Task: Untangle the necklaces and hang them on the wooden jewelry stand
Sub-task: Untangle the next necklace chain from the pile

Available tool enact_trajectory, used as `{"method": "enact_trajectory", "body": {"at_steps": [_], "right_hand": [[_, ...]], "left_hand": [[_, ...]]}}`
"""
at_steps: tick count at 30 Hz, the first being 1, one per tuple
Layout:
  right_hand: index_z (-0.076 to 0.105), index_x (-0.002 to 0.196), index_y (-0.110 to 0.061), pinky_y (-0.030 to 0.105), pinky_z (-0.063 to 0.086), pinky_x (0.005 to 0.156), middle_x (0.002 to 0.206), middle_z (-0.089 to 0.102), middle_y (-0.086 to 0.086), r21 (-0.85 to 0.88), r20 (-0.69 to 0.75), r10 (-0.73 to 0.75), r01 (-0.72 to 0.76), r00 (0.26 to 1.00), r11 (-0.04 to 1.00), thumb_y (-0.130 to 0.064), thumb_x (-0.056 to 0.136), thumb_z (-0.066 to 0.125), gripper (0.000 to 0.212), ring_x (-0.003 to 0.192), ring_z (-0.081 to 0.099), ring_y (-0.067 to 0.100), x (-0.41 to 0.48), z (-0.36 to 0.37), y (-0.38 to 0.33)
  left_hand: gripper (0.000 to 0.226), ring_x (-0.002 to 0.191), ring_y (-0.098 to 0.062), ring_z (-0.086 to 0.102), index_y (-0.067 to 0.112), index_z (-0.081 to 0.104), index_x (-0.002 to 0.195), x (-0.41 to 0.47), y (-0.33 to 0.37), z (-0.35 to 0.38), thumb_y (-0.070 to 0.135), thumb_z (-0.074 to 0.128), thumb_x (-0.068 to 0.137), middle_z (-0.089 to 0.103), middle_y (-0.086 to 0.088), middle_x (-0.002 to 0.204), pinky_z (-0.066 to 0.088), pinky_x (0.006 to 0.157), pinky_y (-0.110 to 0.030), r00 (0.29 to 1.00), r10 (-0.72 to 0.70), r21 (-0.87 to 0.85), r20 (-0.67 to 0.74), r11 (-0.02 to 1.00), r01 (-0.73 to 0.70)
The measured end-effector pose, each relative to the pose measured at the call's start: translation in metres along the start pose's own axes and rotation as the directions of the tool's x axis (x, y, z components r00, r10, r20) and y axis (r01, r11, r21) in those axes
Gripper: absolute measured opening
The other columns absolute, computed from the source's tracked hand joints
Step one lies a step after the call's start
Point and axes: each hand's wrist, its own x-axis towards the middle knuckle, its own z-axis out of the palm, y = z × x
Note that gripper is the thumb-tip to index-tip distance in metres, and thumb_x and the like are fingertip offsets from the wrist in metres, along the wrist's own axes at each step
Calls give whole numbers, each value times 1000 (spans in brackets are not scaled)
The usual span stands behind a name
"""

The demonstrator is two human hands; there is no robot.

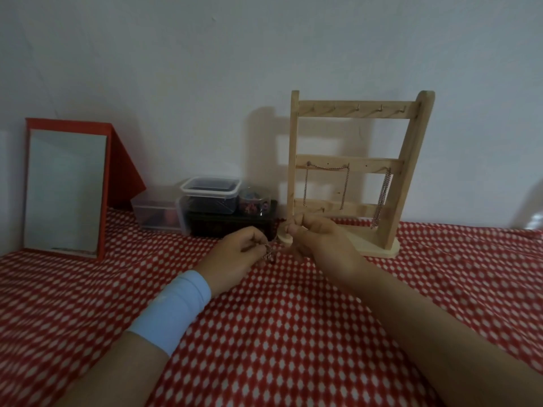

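left hand [236,254] pinches blurred necklace tangle [268,254]; right hand [318,239] grip unclear

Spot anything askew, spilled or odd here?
Nothing spilled or broken. One chain on the wooden jewelry stand spans two middle-rail hooks instead of one; the left hand pinches a tangled clump of necklaces.

No readable text, label, brand, number or sign anywhere in view.
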Motion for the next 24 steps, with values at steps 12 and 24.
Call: {"method": "enact_trajectory", "body": {"at_steps": [12, 24], "right_hand": [[49, 90, -13, 21, 18, 38, 55, 29, -5, 375, 90, 66, -95, 994, 922, -15, 109, 38, 22, 41, 22, 7, 2, -14, -4], [76, 105, -28, 25, 55, 80, 105, 74, -10, -955, -7, 240, -77, 971, 286, -44, 98, 54, 28, 86, 64, 2, 3, -42, -19]], "left_hand": [[19, 56, -4, 58, 23, 69, 99, -4, -3, 0, 18, 51, 99, 72, 6, 72, 43, 56, -18, 993, -109, -254, 53, 960, 119], [24, 59, -16, 64, 12, 55, 103, -6, 15, -9, -8, 47, 94, 67, -9, 84, 53, 53, -27, 1000, -17, -300, 22, 954, 23]]}}
